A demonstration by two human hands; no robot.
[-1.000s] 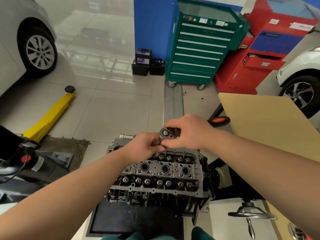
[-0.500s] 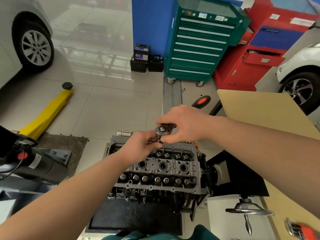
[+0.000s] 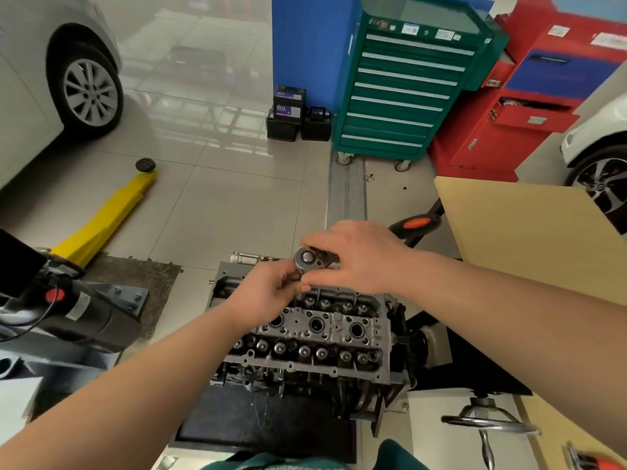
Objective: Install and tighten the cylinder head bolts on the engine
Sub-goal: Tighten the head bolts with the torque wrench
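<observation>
The grey cylinder head (image 3: 315,330) sits on an engine stand below me, its valve springs and plug holes facing up. Above its far edge I hold a ratchet wrench; the round silver ratchet head (image 3: 306,257) faces up and the black handle with an orange grip (image 3: 416,224) runs away to the right. My right hand (image 3: 356,256) grips the wrench just behind the head. My left hand (image 3: 271,288) pinches the socket or extension under the ratchet head; that part is mostly hidden by the fingers. No bolt shows clearly.
A tan board (image 3: 529,232) lies to the right, the stand's handwheel (image 3: 488,422) at lower right. A yellow lift arm (image 3: 108,215) and a black motor unit (image 3: 78,313) are at left. A green tool cabinet (image 3: 407,86), red cabinet (image 3: 529,106), batteries (image 3: 288,113) and two cars stand beyond.
Both hands keep hold of the ratchet over the head's far edge. The wrench handle has swung round, from pointing right to pointing farther away and back right.
</observation>
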